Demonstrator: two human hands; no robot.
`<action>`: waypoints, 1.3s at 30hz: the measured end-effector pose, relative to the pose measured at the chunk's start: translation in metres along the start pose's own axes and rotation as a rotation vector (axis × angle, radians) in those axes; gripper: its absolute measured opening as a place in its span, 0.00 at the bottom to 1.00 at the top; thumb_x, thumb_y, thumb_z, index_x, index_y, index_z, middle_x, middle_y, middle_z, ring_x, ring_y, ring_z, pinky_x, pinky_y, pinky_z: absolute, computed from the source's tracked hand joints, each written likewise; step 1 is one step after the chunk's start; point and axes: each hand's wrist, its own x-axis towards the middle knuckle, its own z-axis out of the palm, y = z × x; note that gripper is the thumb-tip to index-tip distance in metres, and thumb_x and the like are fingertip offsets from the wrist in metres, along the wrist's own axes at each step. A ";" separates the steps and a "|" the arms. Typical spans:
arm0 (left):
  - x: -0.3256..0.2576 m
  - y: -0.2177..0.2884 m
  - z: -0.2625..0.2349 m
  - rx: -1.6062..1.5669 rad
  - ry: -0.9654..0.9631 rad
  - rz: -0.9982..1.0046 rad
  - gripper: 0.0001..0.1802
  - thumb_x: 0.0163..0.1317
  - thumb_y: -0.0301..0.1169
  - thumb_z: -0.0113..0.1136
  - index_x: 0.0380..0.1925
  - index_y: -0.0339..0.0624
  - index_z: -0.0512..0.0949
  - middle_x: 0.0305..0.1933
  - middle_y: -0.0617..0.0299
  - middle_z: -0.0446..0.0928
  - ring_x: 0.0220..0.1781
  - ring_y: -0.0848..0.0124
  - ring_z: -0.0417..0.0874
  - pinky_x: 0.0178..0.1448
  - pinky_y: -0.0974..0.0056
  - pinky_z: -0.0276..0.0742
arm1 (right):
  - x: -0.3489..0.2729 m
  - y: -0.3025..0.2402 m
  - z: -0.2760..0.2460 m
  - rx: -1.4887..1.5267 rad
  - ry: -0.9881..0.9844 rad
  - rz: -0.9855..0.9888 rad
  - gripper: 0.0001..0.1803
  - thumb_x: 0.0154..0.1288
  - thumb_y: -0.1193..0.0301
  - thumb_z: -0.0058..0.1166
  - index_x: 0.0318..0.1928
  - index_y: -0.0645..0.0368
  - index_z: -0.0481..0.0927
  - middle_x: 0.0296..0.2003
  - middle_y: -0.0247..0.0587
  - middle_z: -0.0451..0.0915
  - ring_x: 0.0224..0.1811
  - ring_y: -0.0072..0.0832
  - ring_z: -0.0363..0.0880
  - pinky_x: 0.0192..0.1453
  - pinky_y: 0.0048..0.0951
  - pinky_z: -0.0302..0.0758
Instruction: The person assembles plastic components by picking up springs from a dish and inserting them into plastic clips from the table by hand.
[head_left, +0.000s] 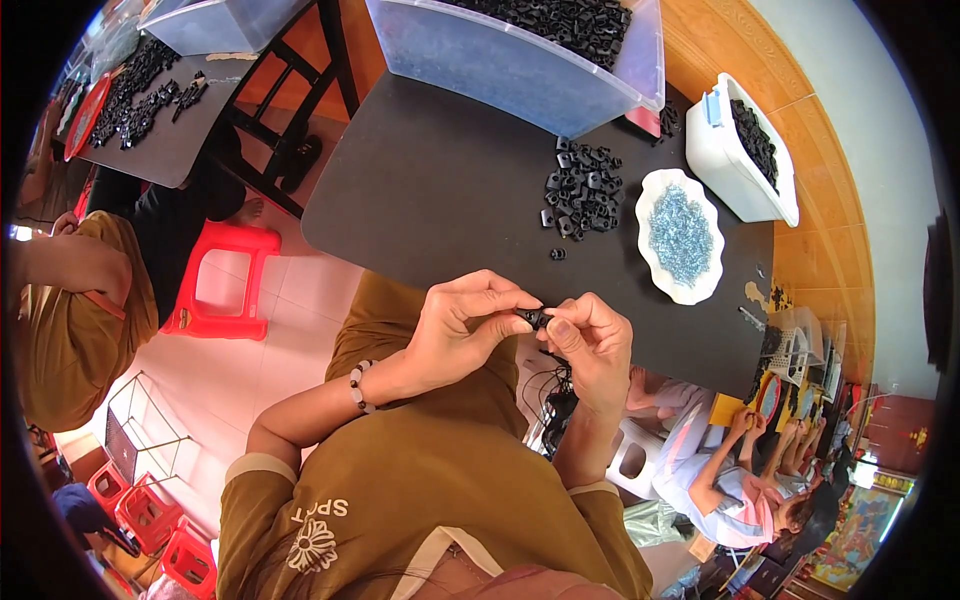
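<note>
My left hand (pixel 452 325) pinches a small black plastic part (pixel 533 318) between thumb and fingertips, just off the table's near edge. From the other side my right hand (pixel 598 350) closes thumb and fingers at the same part; whether a smaller piece sits in those fingertips is hidden. Beyond my hands one loose black part (pixel 558 254) lies on the dark table (pixel 430 180). A pile of similar black parts (pixel 582 190) spreads behind it. To the right of the pile stands a white scalloped dish (pixel 648 245) full of small shiny bluish pieces (pixel 682 235).
A large clear bin (pixel 500 75) of black parts stands at the table's back. A white tub (pixel 715 160) with more sits at the right. People work at both sides, one on the left near a red stool (pixel 222 285), others at lower right.
</note>
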 end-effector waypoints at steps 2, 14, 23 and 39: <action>0.000 0.000 0.000 0.102 0.014 0.067 0.13 0.59 0.18 0.71 0.45 0.37 0.88 0.38 0.59 0.83 0.34 0.71 0.82 0.37 0.69 0.78 | -0.001 -0.001 0.003 -0.081 0.016 -0.030 0.04 0.70 0.78 0.64 0.40 0.67 0.83 0.33 0.38 0.85 0.37 0.19 0.83 0.44 0.20 0.77; -0.004 0.011 0.000 0.425 -0.004 0.289 0.18 0.55 0.12 0.68 0.46 0.37 0.87 0.42 0.58 0.82 0.34 0.70 0.84 0.34 0.69 0.82 | -0.001 0.004 -0.001 -0.074 -0.013 0.000 0.06 0.70 0.75 0.65 0.36 0.65 0.82 0.30 0.37 0.85 0.32 0.17 0.80 0.38 0.19 0.76; -0.004 0.015 -0.001 0.327 -0.037 0.096 0.16 0.58 0.10 0.64 0.44 0.36 0.87 0.42 0.55 0.82 0.33 0.69 0.85 0.38 0.67 0.87 | -0.001 0.003 0.000 -0.031 -0.021 0.022 0.07 0.71 0.73 0.64 0.37 0.64 0.82 0.30 0.36 0.86 0.31 0.15 0.78 0.37 0.18 0.74; -0.006 0.017 -0.003 0.576 -0.049 0.473 0.25 0.45 0.09 0.62 0.47 0.30 0.82 0.41 0.54 0.77 0.37 0.61 0.80 0.37 0.61 0.80 | -0.004 -0.006 0.012 -0.144 0.018 0.003 0.05 0.70 0.78 0.63 0.34 0.64 0.81 0.28 0.37 0.85 0.29 0.14 0.77 0.34 0.17 0.72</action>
